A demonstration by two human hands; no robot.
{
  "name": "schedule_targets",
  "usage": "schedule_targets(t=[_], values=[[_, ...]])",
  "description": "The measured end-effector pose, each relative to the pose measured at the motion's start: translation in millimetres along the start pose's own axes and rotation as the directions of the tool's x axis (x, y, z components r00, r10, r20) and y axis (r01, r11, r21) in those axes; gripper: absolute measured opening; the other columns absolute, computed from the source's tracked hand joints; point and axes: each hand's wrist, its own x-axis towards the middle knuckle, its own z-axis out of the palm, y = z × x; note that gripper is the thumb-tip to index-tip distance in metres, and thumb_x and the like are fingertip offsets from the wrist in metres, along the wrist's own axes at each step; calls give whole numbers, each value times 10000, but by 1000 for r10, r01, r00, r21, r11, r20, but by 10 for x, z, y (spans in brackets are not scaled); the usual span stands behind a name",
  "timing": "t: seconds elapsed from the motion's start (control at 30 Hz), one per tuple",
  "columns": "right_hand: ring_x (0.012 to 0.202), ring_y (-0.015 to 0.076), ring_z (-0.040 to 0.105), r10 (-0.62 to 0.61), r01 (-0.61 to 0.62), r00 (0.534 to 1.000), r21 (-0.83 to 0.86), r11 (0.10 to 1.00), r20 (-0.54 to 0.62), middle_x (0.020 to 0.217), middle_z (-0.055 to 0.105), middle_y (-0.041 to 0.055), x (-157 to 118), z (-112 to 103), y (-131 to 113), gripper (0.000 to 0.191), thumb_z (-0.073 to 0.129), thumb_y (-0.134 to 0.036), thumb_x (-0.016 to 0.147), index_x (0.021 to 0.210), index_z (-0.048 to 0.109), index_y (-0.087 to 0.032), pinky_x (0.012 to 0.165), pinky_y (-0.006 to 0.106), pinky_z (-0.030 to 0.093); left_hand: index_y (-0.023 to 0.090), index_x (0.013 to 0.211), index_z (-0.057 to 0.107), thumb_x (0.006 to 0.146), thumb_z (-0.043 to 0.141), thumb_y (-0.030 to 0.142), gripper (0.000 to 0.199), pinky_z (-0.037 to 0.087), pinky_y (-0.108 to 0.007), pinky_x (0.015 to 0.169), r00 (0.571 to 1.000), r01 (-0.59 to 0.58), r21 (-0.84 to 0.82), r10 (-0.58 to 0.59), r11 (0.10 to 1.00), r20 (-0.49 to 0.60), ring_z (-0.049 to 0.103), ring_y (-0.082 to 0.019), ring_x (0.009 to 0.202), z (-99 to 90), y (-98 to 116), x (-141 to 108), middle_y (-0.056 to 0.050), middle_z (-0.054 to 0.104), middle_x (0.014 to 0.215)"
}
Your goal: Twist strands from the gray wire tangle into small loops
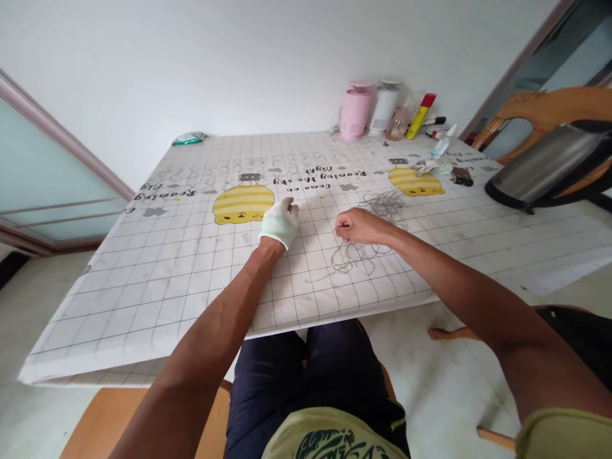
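My left hand [281,221], in a white knit glove with a pale green cuff, is low over the tabletop, its fingers curled. Whatever may be between them is too small to make out. My bare right hand [356,226] is closed in a pinch beside a loose tangle of thin grey wire-like strands [386,204]. A strand seems to be in its fingertips, though the detail is blurred. More loops of the same strand [351,258] lie on the cloth just below that hand.
A white checked tablecloth [191,274] with yellow bear prints covers the table. Rows of faint grey loops [224,167] lie toward the back. Along the rear stand a pink canister [356,111], a white canister [384,108] and bottles. A crumpled glove [433,167] and a steel kettle [545,166] are at right.
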Motion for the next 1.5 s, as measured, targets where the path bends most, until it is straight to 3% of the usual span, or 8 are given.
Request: schedule_targets(t=[0.13,0.27,0.4,0.57,0.83,1.07,1.23,1.5], values=[[506,116,535,16,-7,999,274,962,-31,678,696,25,-32,-181,76,272,726,-358,916,711,627,-209,449,253,323,170,1340,742,1016,516,270,407,501,-367,1115,1000,25,-58,-25,998,0,701,-273,1222,-14,37,-16,-122,784,1264],[463,115,501,79,-8,991,535,845,-110,644,656,30,12,-216,66,282,779,-381,891,724,621,-219,384,254,263,205,1230,779,1010,511,328,367,587,-327,892,992,85,-319,-49,944,117,768,-216,909,-62,109,-62,-75,819,1101],[432,116,507,110,70,964,634,770,-240,621,649,39,126,-248,-34,354,825,-413,869,688,588,-221,346,253,257,165,1098,797,1009,528,518,452,517,-277,563,954,152,-565,28,811,298,732,-186,705,-176,228,-170,-106,822,1023],[484,150,630,149,190,908,702,687,-392,697,706,76,340,-307,-178,357,833,-417,874,707,590,-215,342,237,319,154,1055,804,957,640,585,471,502,-257,558,894,168,-604,137,779,426,692,-159,678,-261,380,-285,-120,824,1028],[662,224,763,139,333,887,818,469,-440,798,740,83,598,-71,-249,431,861,-574,825,800,619,-218,445,264,480,140,939,793,912,691,341,226,567,-269,710,942,319,-774,-92,546,323,696,-147,708,-133,312,-155,-82,784,806],[835,224,743,-12,386,919,889,247,-395,964,749,96,632,97,-227,525,727,-733,892,972,728,-214,577,293,560,133,959,803,905,669,339,251,562,-273,673,953,299,-826,-108,477,283,677,-151,664,-267,242,-114,-66,752,729],[890,209,689,-153,456,890,827,329,-430,1040,732,69,569,250,-275,354,830,-554,889,1078,808,-255,599,282,544,132,896,814,875,705,340,236,538,-260,655,960,266,-822,-57,504,275,622,-131,633,-319,303,-162,-41,701,680],[1070,271,733,-195,537,844,777,328,-500,1078,795,100,559,341,-348,372,717,-606,977,925,821,-253,750,358,614,133,817,773,908,680,361,263,536,-271,669,970,190,-832,33,522,243,635,-139,653,-275,253,-166,-54,715,696]])
